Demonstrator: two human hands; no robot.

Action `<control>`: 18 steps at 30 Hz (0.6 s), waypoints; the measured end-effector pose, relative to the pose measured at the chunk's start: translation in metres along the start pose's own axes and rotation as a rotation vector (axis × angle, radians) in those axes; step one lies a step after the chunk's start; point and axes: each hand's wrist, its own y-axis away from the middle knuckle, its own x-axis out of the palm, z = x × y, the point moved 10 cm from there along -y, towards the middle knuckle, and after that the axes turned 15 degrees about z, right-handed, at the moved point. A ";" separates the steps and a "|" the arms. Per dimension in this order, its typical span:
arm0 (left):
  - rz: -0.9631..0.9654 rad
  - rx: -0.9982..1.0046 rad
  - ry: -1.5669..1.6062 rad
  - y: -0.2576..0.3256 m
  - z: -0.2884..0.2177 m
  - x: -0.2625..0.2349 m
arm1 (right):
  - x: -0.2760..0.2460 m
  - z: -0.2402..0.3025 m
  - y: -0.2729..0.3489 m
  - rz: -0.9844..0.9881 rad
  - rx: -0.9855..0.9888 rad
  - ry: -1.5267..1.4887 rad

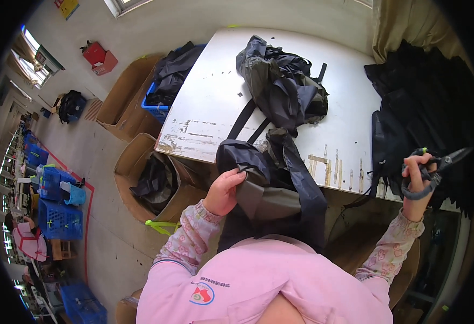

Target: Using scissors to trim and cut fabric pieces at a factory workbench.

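My left hand (223, 191) pinches the edge of a dark grey and olive fabric bag (272, 202), which hangs open between my body and the table's front edge. Its cloth runs up onto the white table (199, 108). Out to the right, my right hand (419, 183) is closed round the handles of dark scissors (450, 157), whose blades point away to the right. Farther back on the table lies a crumpled heap of the same dark, shiny fabric (288, 89), with black straps trailing toward me.
A large pile of black bags (420, 119) covers the table's right end. Left of the table stand a blue crate (156, 108) with dark fabric and a cardboard box (134, 189) holding more. Farther left are blue crates (59, 218) and a person in pink (29, 243).
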 end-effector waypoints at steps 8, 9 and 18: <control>0.445 -0.032 0.187 0.019 -0.001 0.080 | 0.175 -0.147 0.047 0.454 0.352 0.297; 0.481 -0.034 0.203 0.025 -0.001 0.086 | 0.193 -0.150 0.050 0.534 0.375 0.422; 0.496 0.257 0.230 0.064 -0.043 0.106 | 0.079 -0.039 0.008 0.156 0.119 -0.592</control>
